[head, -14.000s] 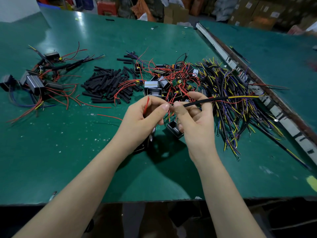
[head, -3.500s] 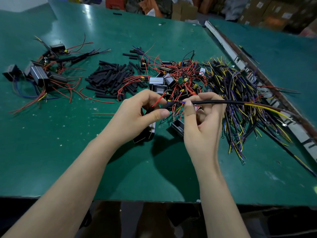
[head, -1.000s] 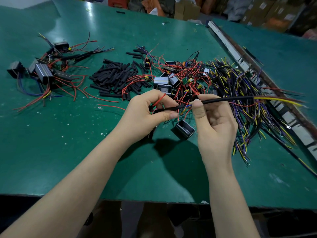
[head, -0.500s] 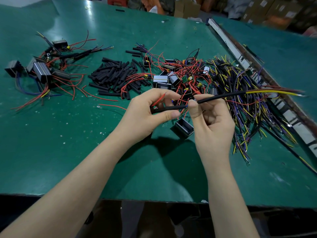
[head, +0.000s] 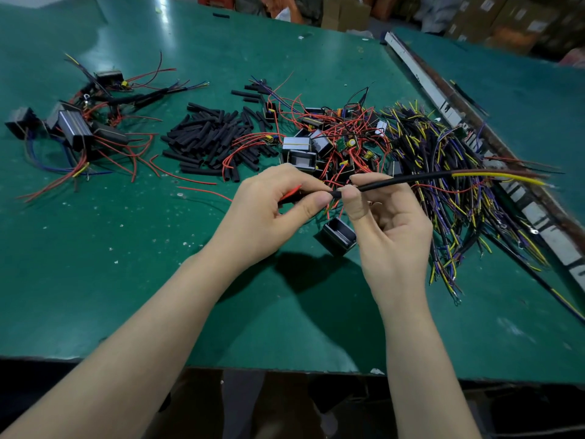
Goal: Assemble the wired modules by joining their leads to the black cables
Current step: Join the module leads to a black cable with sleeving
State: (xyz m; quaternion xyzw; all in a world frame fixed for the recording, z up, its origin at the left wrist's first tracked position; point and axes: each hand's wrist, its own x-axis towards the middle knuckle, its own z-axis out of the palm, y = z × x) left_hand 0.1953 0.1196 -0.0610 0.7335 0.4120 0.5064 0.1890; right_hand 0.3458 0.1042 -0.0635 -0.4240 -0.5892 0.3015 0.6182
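Observation:
My left hand pinches a short black sleeve with a red lead running through its fingers. My right hand pinches the near end of a black cable, whose yellow and dark wires fan out to the right. Thumb tips of both hands almost touch where sleeve and cable meet. A black module hangs just below the hands, above the green table. Its link to the red lead is hidden by my fingers.
A heap of black sleeves lies beyond my left hand. Loose modules with red leads lie at centre, and black cables with yellow and purple wires to the right. Assembled modules sit far left. A metal rail borders the right.
My hands have drawn closer, so the black sleeve in my left hand now meets the cable end. The cable's free end has dropped slightly to the right.

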